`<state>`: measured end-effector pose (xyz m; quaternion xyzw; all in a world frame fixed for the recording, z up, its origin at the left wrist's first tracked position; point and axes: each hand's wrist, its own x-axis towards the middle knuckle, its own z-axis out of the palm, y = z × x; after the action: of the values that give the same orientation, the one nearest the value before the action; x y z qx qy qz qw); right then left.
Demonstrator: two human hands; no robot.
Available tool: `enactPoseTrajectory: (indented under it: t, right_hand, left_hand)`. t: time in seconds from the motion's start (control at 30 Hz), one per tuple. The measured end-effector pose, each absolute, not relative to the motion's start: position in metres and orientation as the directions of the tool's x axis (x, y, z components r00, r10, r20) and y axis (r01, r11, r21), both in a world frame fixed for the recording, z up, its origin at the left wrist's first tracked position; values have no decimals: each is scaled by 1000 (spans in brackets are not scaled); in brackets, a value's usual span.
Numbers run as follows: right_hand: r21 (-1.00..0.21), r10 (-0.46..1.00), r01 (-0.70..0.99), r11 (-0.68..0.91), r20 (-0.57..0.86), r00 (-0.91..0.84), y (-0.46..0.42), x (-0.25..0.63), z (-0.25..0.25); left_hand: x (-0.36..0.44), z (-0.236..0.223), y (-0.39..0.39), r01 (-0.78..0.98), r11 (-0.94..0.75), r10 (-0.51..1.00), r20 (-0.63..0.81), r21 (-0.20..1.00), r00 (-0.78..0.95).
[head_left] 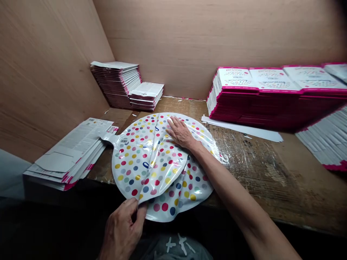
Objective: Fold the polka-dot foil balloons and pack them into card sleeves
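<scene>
A flat, white foil balloon (141, 151) with many-coloured dots lies on the table, its narrow neck pointing left. One side is folded over, so part of the dotted foil shows beneath at the lower right. My left hand (126, 220) pinches the near edge of the foil between thumb and fingers. On the far part of the balloon my right hand (179, 133) rests flat, palm down, fingers stretched out. Small blue marks of lettering show along the crease.
Stacked flat cartons (73, 148) lie at the left table edge. Another carton stack (116, 83) stands in the back left corner against the wooden wall (203, 36). Pink-edged printed packs (244, 104) line the back right, with a white strip (244, 130) before them. The tabletop (252, 169) is worn and taped.
</scene>
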<state>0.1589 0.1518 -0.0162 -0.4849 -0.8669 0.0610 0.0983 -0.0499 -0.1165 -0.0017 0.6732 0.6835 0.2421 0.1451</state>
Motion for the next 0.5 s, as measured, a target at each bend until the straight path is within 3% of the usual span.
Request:
enactPoseTrajectory:
  t: [0.07, 0.13, 0.23, 0.3, 0.4, 0.5]
  right_hand:
    - [-311, 837, 782, 540, 290, -463, 117, 169, 3]
    - [-393, 725, 613, 686, 441, -529, 64, 177, 21]
    - [-310, 538, 442, 841, 559, -631, -26, 181, 23]
    - [-231, 558, 546, 805, 607, -565, -69, 178, 7]
    - [-235, 663, 759, 607, 677, -320, -95, 178, -23]
    - [-233, 657, 816, 528, 722, -219, -92, 190, -35]
  left_hand:
    - [-51, 13, -109, 719, 112, 994, -91, 686, -68]
    - [-53, 29, -100, 586, 235, 964, -265, 775, -36]
    - [-53, 48, -92, 419, 347, 919, -393, 839, 25]
    - [-52, 59, -89, 357, 386, 901, -431, 851, 53]
    - [-55, 76, -89, 295, 389, 900, -428, 873, 82]
    - [-66, 92, -84, 274, 330, 892, -393, 904, 223]
